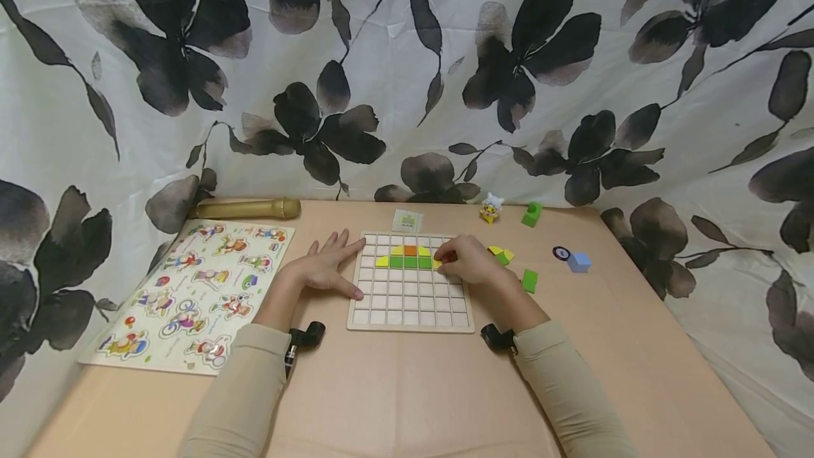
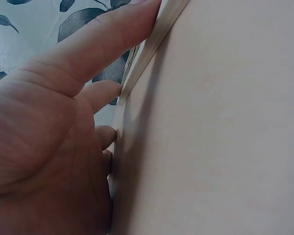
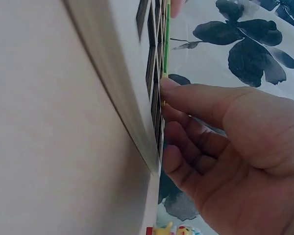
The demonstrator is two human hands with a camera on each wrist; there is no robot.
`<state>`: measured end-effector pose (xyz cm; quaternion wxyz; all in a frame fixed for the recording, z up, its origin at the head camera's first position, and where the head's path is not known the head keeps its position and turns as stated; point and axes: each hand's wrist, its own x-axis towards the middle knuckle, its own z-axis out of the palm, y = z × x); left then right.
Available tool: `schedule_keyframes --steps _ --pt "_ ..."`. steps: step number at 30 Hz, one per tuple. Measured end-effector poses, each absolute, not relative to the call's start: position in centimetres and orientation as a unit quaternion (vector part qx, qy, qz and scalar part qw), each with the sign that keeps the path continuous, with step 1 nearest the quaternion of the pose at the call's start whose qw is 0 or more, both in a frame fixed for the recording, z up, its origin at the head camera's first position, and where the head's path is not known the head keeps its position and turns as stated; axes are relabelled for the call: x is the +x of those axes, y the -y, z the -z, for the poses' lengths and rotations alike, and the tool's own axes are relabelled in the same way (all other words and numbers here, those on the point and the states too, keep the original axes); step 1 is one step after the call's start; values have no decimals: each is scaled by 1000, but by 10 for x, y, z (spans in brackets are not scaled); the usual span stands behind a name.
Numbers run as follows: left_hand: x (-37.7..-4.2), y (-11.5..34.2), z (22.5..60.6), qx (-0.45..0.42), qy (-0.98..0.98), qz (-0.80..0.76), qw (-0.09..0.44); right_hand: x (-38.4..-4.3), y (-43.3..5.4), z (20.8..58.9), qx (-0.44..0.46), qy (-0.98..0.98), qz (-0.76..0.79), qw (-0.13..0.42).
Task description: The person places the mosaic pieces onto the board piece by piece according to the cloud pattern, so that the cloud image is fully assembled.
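Note:
A white grid board [image 1: 381, 316] lies on the table, and colored tiles form a shape in its upper half. Green tiles [image 1: 411, 262] make a row there, with an orange tile [image 1: 410, 250] above them and a yellow triangular tile [image 1: 382, 262] at the left end. With fingers spread, my left hand [image 1: 324, 271] rests along the board's left edge, its thumb touching the rim. Over the right end of the row, my right hand [image 1: 473, 260] pinches a small yellow tile [image 3: 163, 90] between thumb and index finger; its exact shape is mostly hidden by the fingers.
Right of the board lie loose yellow and green tiles [image 1: 502, 256], a green tile [image 1: 530, 280], a blue block [image 1: 579, 262] and a black ring [image 1: 561, 253]. Behind stand a pattern card [image 1: 407, 221], a toy figure [image 1: 491, 208] and a green block [image 1: 531, 214]. A picture puzzle board [image 1: 172, 316] and gold cylinder [image 1: 254, 208] are left.

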<state>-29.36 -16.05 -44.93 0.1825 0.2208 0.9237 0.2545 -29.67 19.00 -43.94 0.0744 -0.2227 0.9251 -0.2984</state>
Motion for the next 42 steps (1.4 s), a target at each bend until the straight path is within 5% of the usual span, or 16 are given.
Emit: schedule_keyframes --steps 19,29,42 --pt "-293 161 446 218 -924 -257 183 -288 -264 389 -180 -918 352 -31" --pt "-292 161 446 224 -923 -250 186 -292 -302 409 -70 -946 312 46" --pt "-293 161 446 218 -924 -252 186 -304 -316 434 -67 -943 309 102"
